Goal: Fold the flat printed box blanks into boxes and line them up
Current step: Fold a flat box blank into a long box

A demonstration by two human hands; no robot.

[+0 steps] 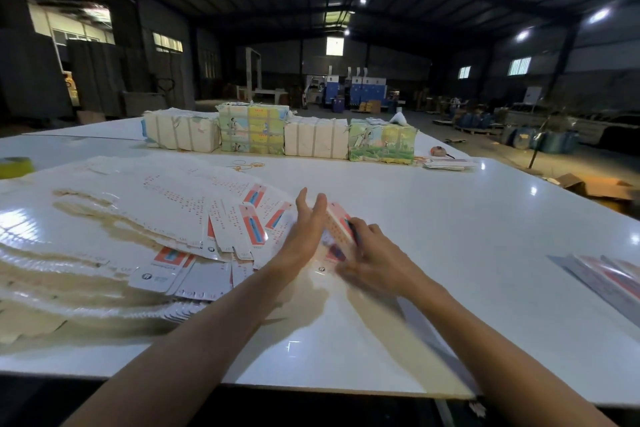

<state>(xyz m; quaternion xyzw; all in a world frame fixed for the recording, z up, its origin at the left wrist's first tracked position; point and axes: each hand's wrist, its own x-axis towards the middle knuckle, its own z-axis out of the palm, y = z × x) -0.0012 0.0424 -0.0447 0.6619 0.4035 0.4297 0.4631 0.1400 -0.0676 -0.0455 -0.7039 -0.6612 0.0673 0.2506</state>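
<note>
One blank (337,224) mid-fold: left hand (306,229) fingers straight, pressing its side; right hand (369,253) fingers curled round it. Big flat pile (194,215) left of fingers, unfolded. Most work seemingly left.

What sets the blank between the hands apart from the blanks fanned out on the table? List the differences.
The held blank is raised and tilted; the fanned blanks lie flat on the table. The held blank is one piece, between the left hand and right hand; the fanned blanks overlap in a heap. Both are white card with red dots and a pink panel.
</note>
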